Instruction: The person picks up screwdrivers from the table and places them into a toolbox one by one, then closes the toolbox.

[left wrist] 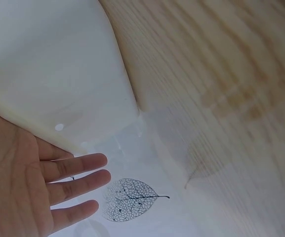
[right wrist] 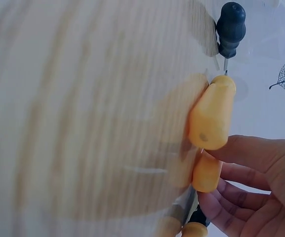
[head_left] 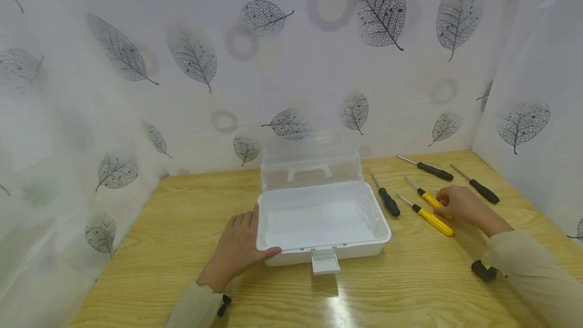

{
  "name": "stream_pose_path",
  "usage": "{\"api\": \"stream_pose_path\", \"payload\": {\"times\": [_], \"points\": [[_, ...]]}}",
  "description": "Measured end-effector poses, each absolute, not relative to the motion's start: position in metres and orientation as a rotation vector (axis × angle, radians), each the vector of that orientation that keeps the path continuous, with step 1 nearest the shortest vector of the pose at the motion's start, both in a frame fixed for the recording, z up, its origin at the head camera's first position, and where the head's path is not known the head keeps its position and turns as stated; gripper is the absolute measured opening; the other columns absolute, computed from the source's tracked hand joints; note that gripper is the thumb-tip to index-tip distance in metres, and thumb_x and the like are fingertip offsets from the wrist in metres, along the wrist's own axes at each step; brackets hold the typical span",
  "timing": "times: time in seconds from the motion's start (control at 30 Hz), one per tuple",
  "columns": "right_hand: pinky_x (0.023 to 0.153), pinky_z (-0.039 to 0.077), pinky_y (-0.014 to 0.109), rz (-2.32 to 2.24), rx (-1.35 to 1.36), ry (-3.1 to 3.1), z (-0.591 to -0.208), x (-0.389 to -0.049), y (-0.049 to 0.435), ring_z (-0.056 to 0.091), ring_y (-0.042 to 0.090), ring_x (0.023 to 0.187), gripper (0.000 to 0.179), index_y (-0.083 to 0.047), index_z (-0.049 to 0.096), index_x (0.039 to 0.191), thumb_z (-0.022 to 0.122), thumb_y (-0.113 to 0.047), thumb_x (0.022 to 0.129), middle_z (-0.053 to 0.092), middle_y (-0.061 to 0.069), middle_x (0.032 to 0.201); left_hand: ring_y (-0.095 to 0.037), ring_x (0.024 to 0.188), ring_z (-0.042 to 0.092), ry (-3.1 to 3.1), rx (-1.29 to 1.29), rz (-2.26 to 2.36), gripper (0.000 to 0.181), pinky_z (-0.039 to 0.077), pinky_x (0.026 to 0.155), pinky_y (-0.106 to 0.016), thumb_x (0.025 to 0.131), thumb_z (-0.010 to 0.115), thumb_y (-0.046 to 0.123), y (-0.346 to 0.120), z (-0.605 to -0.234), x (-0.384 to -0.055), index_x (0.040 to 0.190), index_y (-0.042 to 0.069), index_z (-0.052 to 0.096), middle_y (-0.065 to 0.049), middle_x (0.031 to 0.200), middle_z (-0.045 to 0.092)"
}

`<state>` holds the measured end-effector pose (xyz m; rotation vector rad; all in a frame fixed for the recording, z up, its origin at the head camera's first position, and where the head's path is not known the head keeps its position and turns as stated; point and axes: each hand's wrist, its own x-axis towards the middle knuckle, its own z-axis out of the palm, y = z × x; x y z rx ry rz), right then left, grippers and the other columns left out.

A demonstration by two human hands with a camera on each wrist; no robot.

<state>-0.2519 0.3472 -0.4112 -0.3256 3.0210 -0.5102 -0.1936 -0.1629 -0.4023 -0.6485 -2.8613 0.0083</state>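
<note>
A white plastic box [head_left: 321,254] sits mid-table, its clear lid [head_left: 314,166] raised at the back and its front latch [head_left: 325,262] hanging down. My left hand [head_left: 239,244] rests at the box's left side, thumb by the front rim; the left wrist view shows its fingers [left wrist: 78,185] straight. At the right, my right hand [head_left: 466,209] pinches the handle of the rear yellow screwdriver [head_left: 425,197], which lies on the table. A nearer yellow screwdriver [head_left: 434,221] lies beside it. In the right wrist view, two yellow handles [right wrist: 213,116] show near the thumb and fingers.
Black-handled screwdrivers lie left of the yellow pair [head_left: 388,202], at the back [head_left: 434,171] and at the right [head_left: 484,191]. Thin tips [head_left: 439,189] show beside my right hand, mostly hidden. Leaf-patterned sheeting [head_left: 291,65] encloses the wooden table [head_left: 182,221].
</note>
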Motion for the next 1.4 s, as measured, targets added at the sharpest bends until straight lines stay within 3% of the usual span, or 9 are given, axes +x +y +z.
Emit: {"api": "stream_pose_path", "payload": {"times": [0.7,1.23,1.4], "points": [[0.065,0.052,0.045,-0.499,-0.301,3.037,-0.4107,-0.2539,0.3504,0.06,0.026,0.072,0.027,0.011,0.067,0.093,0.069,-0.012,0.078,0.066,0.017,0.081,-0.034,0.116,0.054,-2.841,-0.645,0.017,0.111,0.043,0.101,-0.046,0.075,0.049,0.078,-0.1618,-0.4021,-0.193,0.14,-0.01,0.032,-0.022,0.125,0.056],[0.065,0.051,0.045,-0.499,-0.302,3.073,-0.4128,-0.2537,0.3503,0.06,0.026,0.071,0.027,0.012,0.066,0.092,0.068,-0.011,0.077,0.066,0.018,0.08,-0.035,0.117,0.053,-2.861,-0.644,0.02,0.111,0.042,0.101,-0.046,0.075,0.049,0.077,-0.1617,-0.401,-0.192,0.14,-0.011,0.031,-0.023,0.126,0.055],[0.066,0.052,0.046,-0.481,-0.289,3.073,-0.4122,-0.2532,0.3515,0.061,0.028,0.072,0.027,0.011,0.066,0.092,0.068,-0.012,0.077,0.066,0.019,0.081,-0.037,0.114,0.054,-2.822,-0.659,-0.041,0.111,0.043,0.1,-0.048,0.076,0.044,0.079,-0.1613,-0.3997,-0.19,0.138,-0.012,0.034,-0.025,0.123,0.056]]}}
